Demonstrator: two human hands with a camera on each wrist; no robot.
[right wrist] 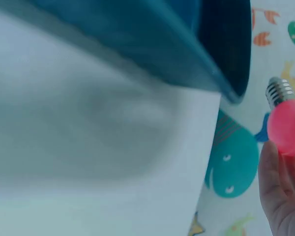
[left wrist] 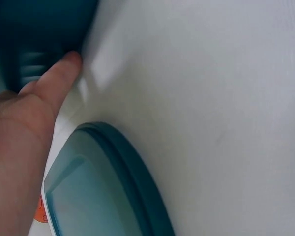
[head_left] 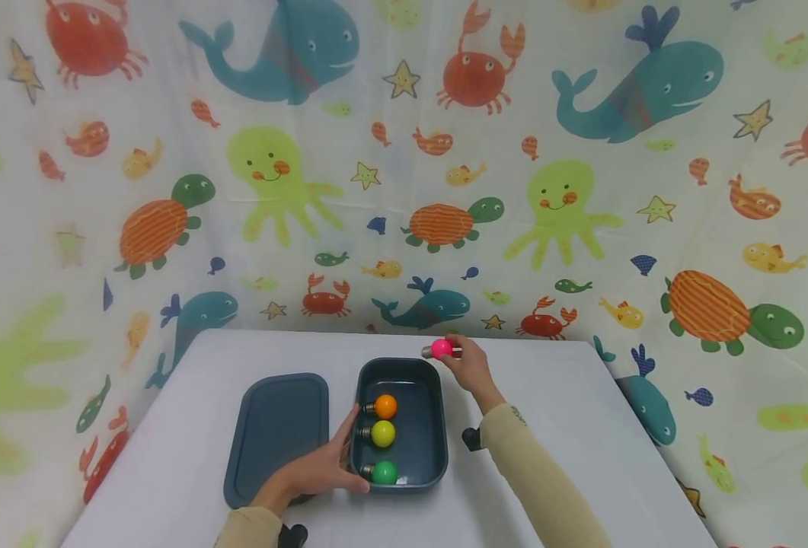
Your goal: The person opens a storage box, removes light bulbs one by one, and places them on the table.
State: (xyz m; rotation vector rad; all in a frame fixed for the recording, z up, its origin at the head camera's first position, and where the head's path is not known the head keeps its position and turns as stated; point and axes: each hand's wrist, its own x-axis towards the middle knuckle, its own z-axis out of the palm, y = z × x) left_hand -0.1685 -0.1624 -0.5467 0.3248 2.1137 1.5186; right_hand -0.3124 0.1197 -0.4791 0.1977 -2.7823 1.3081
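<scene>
My right hand (head_left: 470, 366) pinches a pink light bulb (head_left: 442, 349) by its round end, beyond the far right corner of a dark blue-grey container (head_left: 420, 430). The bulb's ribbed metal screw base (right wrist: 279, 92) points away from the fingers. Inside the container, an orange bulb (head_left: 386, 406), a yellow bulb (head_left: 383, 434) and a green bulb (head_left: 384, 473) lie in a column along the left wall, screw bases to the left. My left hand (head_left: 323, 466) holds the container's near left corner, with its fingers along the left side and its thumb (left wrist: 64, 73) at the front.
A matching flat lid (head_left: 282, 434) lies left of the container on the white table (head_left: 513, 487), partly behind my left hand. Past the table's far edge hangs a curtain (head_left: 390, 251) printed with sea animals.
</scene>
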